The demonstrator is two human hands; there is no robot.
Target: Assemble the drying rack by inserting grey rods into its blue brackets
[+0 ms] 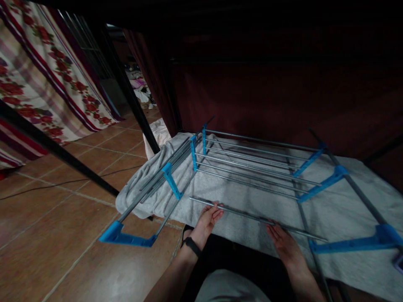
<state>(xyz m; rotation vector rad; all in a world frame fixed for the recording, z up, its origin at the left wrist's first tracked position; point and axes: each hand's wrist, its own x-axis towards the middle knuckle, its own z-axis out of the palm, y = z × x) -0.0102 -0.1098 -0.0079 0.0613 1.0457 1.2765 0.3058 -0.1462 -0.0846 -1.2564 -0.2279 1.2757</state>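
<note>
A thin metal rod [242, 213] lies across both my hands, above the grey blanket and near its front edge. My left hand [208, 218], with a dark band on its wrist, pinches the rod toward its left end. Farther right, my right hand [281, 241] has its fingertips closed on the same rod. The rod's right end comes close to a blue plastic bracket [349, 245]. Beyond my hands stands a partly built rack, its crossbars [252, 167] running between blue brackets [193, 153] on the left and right tubes.
Several loose rods [160, 180] rest on the grey blanket [362, 209] at left. Another blue bracket [126, 237] juts over the tiled floor [72, 218]. Dark bed posts [132, 92] rise at left, near a floral curtain [59, 67]. A dark object [398, 262] sits at the right edge.
</note>
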